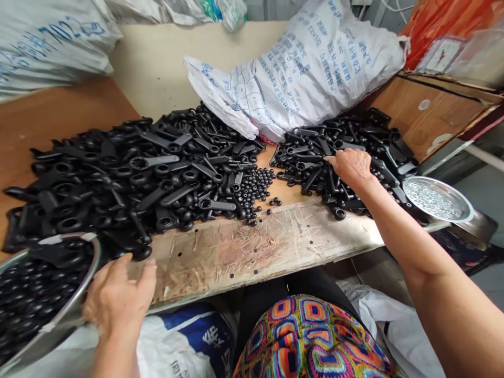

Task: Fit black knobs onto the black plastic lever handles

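Note:
My left hand [120,294] is at the front left of the table, thumb and fingers apart and nothing visible in it. It is beside a metal basin [96,257] of small black balls [35,283] and just below the left heap of black crank arms [153,163], each with a ring-shaped end. Over on the right, my right hand [350,167] reaches into a smaller heap of the same crank arms [311,157]. Its fingers are curled together among the parts; what they pinch is hidden.
Small black balls [255,186] lie loose between the heaps. A white printed sack [299,73] slumps behind them. At the right edge stands a metal bowl [468,212] of small silvery pieces [429,199]. The worn table edge [220,262] is in front of my lap.

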### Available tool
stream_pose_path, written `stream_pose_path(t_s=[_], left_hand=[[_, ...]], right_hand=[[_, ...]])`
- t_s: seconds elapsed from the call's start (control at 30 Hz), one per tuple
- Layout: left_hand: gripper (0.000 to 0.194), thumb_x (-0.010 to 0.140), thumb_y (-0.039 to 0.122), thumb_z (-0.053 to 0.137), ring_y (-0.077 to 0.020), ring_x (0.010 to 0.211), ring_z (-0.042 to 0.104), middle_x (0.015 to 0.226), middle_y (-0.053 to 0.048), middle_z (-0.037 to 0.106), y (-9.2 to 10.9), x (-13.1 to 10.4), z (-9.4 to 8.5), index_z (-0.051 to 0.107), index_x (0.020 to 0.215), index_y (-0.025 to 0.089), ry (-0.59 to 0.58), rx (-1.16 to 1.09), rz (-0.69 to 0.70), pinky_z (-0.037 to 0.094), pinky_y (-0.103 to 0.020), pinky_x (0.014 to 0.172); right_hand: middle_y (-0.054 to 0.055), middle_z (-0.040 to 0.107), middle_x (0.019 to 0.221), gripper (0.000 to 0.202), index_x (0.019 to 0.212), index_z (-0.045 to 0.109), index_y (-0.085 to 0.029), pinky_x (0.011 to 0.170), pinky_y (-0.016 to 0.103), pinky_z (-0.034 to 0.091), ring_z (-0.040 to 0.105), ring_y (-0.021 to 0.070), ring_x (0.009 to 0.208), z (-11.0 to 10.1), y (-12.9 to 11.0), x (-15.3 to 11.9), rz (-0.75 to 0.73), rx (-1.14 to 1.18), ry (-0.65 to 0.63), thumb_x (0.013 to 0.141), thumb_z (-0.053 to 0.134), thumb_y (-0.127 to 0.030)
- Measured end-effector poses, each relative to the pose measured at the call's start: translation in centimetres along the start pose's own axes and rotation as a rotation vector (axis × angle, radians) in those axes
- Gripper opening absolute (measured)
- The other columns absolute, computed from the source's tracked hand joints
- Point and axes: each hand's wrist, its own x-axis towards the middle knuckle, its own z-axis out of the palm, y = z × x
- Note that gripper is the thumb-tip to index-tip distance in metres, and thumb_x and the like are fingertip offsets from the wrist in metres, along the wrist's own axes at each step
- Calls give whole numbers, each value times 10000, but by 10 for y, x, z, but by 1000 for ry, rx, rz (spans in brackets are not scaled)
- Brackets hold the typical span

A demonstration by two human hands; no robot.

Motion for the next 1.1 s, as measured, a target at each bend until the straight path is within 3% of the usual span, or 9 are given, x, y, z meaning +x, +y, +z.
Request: stream_pose_path(t_s=[0.13, 0.3, 0.37, 0.5, 0.6, 0.7, 0.8, 0.97, 1.1], left_hand=[[546, 827, 462, 371, -469, 1055, 492, 1154, -233, 520, 11, 15, 7, 414, 1234, 101, -148, 196, 12, 457, -569, 728], [502, 810, 369, 403, -408, 968, 554, 1021, -244, 577, 28, 41, 22, 393, 1170, 20, -252, 381, -53, 474, -474, 701], [481, 784, 331, 440, -380, 956, 564, 967, -215, 608, 31, 45, 26, 409, 1155, 27, -273, 420, -82, 471, -459, 721], [406, 760, 294, 479, -314, 905, 590, 902, -144, 641, 29, 36, 28, 510, 1131, 130, -213, 341, -111, 467, -394, 717], [333, 772, 225, 454, -245, 888, 600, 860, -75, 664, 26, 20, 29, 586, 1077, 201, -147, 172, 37, 446, -345, 788], [331, 789, 225, 441, -208, 901, 592, 888, -49, 672, 21, 8, 27, 585, 1084, 193, -81, 29, 168, 430, -305, 848], [393, 806, 276, 442, -246, 1049, 530, 1093, -109, 614, 14, 5, 20, 532, 1165, 145, 54, 63, 146, 398, -342, 921], [474, 808, 313, 446, -355, 1001, 535, 1155, -208, 550, 6, 12, 22, 483, 1230, 100, -131, 184, -51, 421, -497, 825], [326, 798, 193, 445, -301, 1009, 543, 1152, -162, 568, 6, 10, 24, 597, 1078, 123, -116, 37, 34, 409, -464, 882]], right_hand=[[121, 633, 862, 382, 899, 648, -131, 678, 311, 361, 545, 233, 827, -18, -26, -43, -109, 169, 97, 898, 400, -422], [83, 618, 1006, 320, 1099, 597, -197, 771, 290, 391, 526, 203, 915, -11, -87, -99, -610, 417, -215, 867, 502, -396], [92, 563, 1127, 363, 1174, 547, -227, 822, 335, 383, 484, 236, 1005, -2, -108, -108, -702, 390, -281, 853, 526, -396], [100, 544, 1126, 271, 1088, 586, -221, 833, 374, 374, 452, 268, 1044, 6, -127, -110, -732, 355, -325, 859, 517, -350], [87, 583, 1044, 160, 934, 623, -191, 836, 339, 368, 487, 235, 988, 7, -124, -108, -780, 398, -330, 869, 491, -253], [74, 608, 954, 171, 838, 618, -168, 843, 299, 364, 516, 199, 940, 8, -117, -107, -796, 468, -336, 875, 453, -193], [64, 608, 941, 170, 901, 608, -169, 796, 265, 386, 533, 183, 905, 2, -117, -106, -724, 492, -331, 869, 441, -181], [116, 538, 1163, 386, 1180, 510, -190, 796, 301, 395, 483, 235, 1033, -6, -137, -92, -602, 292, -266, 825, 405, -80], [180, 594, 1009, 343, 1071, 576, -112, 737, 365, 412, 543, 288, 945, 3, -142, -78, -508, 175, -304, 810, 364, -44]])
